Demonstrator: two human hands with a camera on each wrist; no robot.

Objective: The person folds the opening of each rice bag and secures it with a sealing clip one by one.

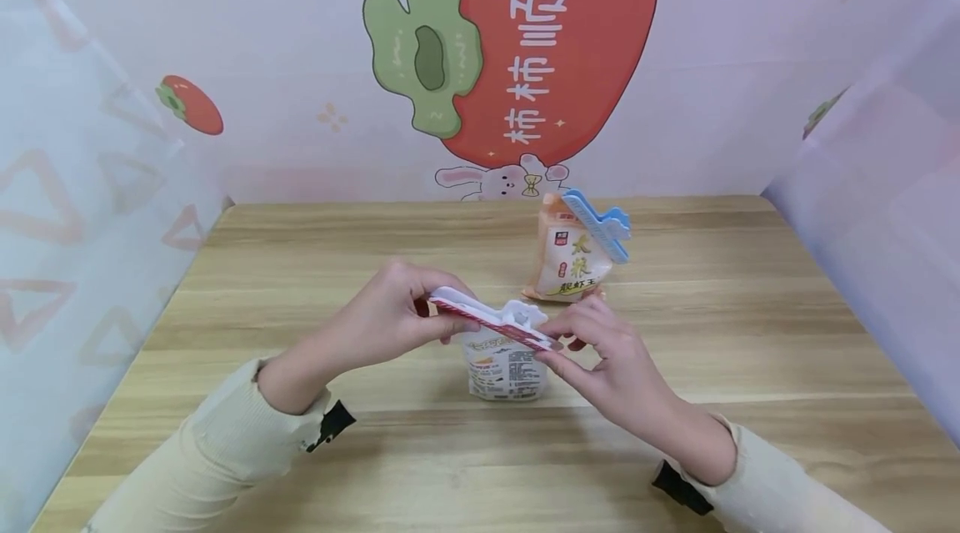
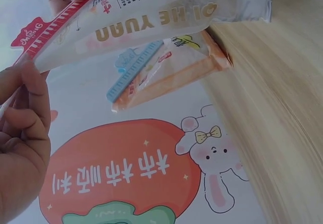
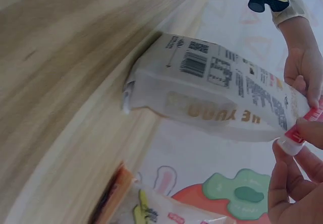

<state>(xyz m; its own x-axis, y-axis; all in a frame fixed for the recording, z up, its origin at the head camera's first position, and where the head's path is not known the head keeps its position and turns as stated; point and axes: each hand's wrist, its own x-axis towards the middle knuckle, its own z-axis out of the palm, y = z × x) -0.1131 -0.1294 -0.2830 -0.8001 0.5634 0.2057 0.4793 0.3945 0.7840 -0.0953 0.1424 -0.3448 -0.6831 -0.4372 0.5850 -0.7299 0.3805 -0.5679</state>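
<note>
A white snack bag [image 1: 501, 368] stands upright on the wooden table [image 1: 300, 266]. A white-and-red sealing clip [image 1: 491, 319] lies along its top edge. My left hand [image 1: 429, 312] pinches the clip's left end, and my right hand [image 1: 561, 343] pinches its right end. In the left wrist view the clip [image 2: 56, 24] shows its red ruled side above the bag [image 2: 166, 12], with my left hand [image 2: 22, 108] at its end. In the right wrist view my right hand [image 3: 298, 148] grips the clip's tip [image 3: 299, 133] beside the bag [image 3: 217, 95].
Behind the white bag stands an orange snack bag [image 1: 567, 262] with a blue clip [image 1: 600, 224] across its top. Printed fabric walls with a persimmon picture [image 1: 525, 41] close the table at the back and both sides.
</note>
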